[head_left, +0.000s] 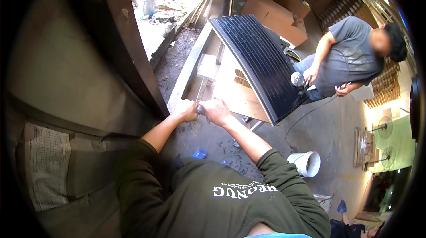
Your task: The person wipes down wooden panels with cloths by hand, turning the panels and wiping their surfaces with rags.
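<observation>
My left hand point(187, 110) and my right hand point(214, 112) are close together in front of me, both closed around the dark handle point(201, 109) of a tool. From the hands a thin shaft point(202, 89) runs away to a pale, block-like head point(207, 66); its exact kind is unclear. The head is beside a pale ledge point(188, 67), left of a tilted black ribbed panel point(257, 56). Below the panel, a light brown board point(237, 93) shows. My fingers hide part of the handle.
Across the panel, a co-worker point(350, 58) holds a corded tool with a round pale head point(297, 79). A white bucket point(307, 163) lies tipped at right. Cardboard boxes point(277, 11) are behind the panel. A dark post point(128, 38) borders my left side.
</observation>
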